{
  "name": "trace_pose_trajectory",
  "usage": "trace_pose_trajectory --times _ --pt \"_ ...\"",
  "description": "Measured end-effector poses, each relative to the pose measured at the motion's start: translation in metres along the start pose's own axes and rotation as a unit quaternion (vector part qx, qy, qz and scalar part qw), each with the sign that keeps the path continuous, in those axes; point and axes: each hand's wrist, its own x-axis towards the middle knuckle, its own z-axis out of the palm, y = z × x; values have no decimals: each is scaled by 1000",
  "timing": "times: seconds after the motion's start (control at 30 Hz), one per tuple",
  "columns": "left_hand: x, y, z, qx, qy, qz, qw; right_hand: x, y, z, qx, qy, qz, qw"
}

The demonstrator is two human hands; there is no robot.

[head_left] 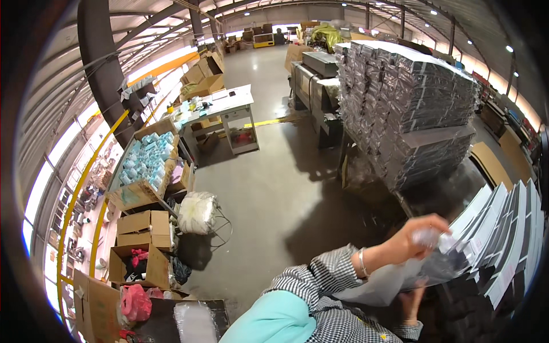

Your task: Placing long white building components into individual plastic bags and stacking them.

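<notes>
My left hand (420,237), with a bracelet at the wrist, is raised at the right, fingers closed on a bunched part of clear plastic film (394,286). The film hangs below it, partly see-through, and spreads toward a fanned row of white and grey flat sheets (503,246). Lower down and nearer to me, my right hand (410,303) is against the film's lower edge. One finger or thumb points up; the other fingers are mostly hidden, so I cannot tell its grip. Both arms wear checkered sleeves, and a teal garment covers the near side.
A tall film-wrapped stack (406,108) stands beyond the sheets. At left are a box of pale blue packets (148,157), opened cartons (140,263), a padded stool (198,212) and a white desk (234,103). Grey floor (251,228) runs between.
</notes>
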Motion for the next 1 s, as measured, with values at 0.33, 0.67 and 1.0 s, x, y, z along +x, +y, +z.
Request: trace_pose_trajectory --times 0.33,0.67,1.0 --pt "66 54 -56 -9 149 36 988 24 73 151 335 -70 137 930" --pt "88 -120 -287 155 401 -130 893 440 114 -39 474 328 46 816" --pt "218 -179 -390 201 411 -265 849 832 279 -129 486 250 250 799"
